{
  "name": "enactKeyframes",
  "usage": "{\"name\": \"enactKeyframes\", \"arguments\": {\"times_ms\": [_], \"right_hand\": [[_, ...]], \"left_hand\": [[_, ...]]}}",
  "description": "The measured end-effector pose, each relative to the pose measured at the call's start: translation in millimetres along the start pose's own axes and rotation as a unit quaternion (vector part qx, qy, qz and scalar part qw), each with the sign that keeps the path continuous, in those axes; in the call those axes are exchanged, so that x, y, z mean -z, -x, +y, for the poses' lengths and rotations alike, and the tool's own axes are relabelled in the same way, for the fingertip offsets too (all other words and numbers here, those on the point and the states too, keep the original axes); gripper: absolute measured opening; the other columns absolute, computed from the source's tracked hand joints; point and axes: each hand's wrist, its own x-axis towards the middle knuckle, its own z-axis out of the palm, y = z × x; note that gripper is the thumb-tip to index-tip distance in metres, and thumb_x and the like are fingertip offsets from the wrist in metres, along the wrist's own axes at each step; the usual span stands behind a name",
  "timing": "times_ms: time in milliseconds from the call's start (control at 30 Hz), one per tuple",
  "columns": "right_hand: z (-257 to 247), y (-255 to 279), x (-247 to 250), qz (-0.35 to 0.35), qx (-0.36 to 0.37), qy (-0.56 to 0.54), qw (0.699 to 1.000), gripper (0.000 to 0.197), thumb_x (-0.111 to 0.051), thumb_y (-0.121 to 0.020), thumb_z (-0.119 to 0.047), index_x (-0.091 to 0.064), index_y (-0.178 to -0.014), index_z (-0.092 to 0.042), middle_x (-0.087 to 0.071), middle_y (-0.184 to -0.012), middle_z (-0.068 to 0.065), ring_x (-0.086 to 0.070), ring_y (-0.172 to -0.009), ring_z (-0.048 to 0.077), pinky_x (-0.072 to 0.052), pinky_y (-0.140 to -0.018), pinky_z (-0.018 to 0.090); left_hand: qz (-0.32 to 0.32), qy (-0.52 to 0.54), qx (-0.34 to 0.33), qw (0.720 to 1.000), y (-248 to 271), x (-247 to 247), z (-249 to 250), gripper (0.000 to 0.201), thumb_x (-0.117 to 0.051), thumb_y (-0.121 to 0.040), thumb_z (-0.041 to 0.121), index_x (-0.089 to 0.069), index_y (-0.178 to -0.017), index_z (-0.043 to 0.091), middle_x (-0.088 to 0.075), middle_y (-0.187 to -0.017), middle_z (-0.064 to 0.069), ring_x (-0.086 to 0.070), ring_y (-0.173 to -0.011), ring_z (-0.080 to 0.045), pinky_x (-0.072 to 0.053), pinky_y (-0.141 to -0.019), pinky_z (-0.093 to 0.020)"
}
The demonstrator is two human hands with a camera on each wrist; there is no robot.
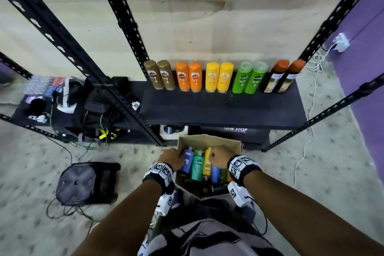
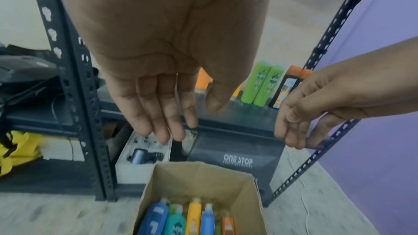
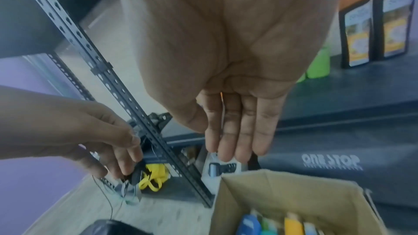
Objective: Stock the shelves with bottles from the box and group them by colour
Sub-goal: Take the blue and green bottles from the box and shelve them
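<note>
An open cardboard box (image 1: 207,139) stands on the floor in front of the black shelf (image 1: 207,110). Inside it stand a blue bottle (image 1: 188,162), a teal bottle (image 1: 197,167), a yellow bottle (image 1: 206,162) and another blue bottle (image 1: 215,173). My left hand (image 1: 172,158) hovers over the box's left side and my right hand (image 1: 220,157) over its middle. In the wrist views the left hand (image 2: 190,113) and right hand (image 3: 235,131) point straight fingers down and hold nothing. On the shelf stand pairs: gold (image 1: 160,75), orange (image 1: 189,77), yellow (image 1: 219,78), green (image 1: 249,78) and black with orange caps (image 1: 280,77).
A black "ONE STOP" case (image 1: 234,131) and a white box (image 1: 173,131) sit under the shelf, behind the cardboard box. A black fan-like device (image 1: 89,183) with cables lies on the floor at left. Gear and wires crowd the left shelf (image 1: 62,106). A white cable (image 1: 309,131) hangs at right.
</note>
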Motion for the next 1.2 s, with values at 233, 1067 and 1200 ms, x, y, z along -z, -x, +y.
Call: {"name": "enactKeyframes", "arguments": {"times_ms": [233, 1067, 1200], "right_hand": [[22, -5, -58, -0.091, -0.055, -0.030, 0.994, 0.038, -0.040, -0.103, -0.022, -0.053, -0.071, -0.007, -0.060, -0.082, 0.019, -0.050, -0.081, 0.026, -0.035, -0.069, 0.032], [96, -220, -231, -0.166, -0.102, -0.120, 0.974, 0.040, -0.046, -0.101, -0.027, -0.061, -0.069, -0.010, -0.059, -0.073, 0.008, -0.057, -0.078, 0.029, -0.032, -0.057, 0.029], [121, -274, -256, -0.163, -0.109, -0.159, 0.968, 0.037, -0.046, -0.102, -0.029, -0.072, -0.096, -0.003, -0.069, -0.106, 0.020, -0.064, -0.101, 0.036, -0.051, -0.083, 0.038]], "left_hand": [[-0.074, 0.008, 0.032, 0.997, -8, -57, -17, 0.045, -0.043, -0.101, 0.037, -0.065, -0.121, 0.003, -0.066, -0.124, -0.018, -0.063, -0.114, -0.036, -0.050, -0.089, -0.035], [-0.080, 0.060, 0.089, 0.991, -198, -227, -57, 0.039, -0.048, -0.099, 0.034, -0.066, -0.118, 0.005, -0.068, -0.119, -0.023, -0.064, -0.112, -0.041, -0.052, -0.091, -0.042], [-0.056, 0.081, 0.111, 0.989, -247, -259, -52, 0.039, -0.053, -0.094, 0.035, -0.067, -0.115, 0.006, -0.069, -0.116, -0.022, -0.065, -0.109, -0.042, -0.053, -0.086, -0.041]]}}
